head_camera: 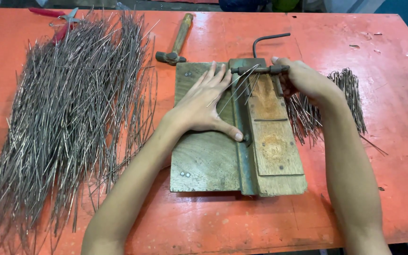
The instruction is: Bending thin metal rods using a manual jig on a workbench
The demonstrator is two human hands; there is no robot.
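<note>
A wooden bending jig [199, 160] with a metal channel and a crank bar [260, 70] lies in the middle of the red table. My left hand [204, 104] rests flat on the jig's left board, fingers spread, pressing a few thin wires [234, 89] that run under the bar. My right hand [303, 80] is closed around the right end of the crank bar. A bent handle rod [267, 40] rises behind the bar.
A large pile of straight wires [67, 108] covers the table's left side. Several bent wires [348, 94] lie right of the jig. A hammer [178, 40] lies behind the jig, and red-handled pliers [60, 21] rest at the back left.
</note>
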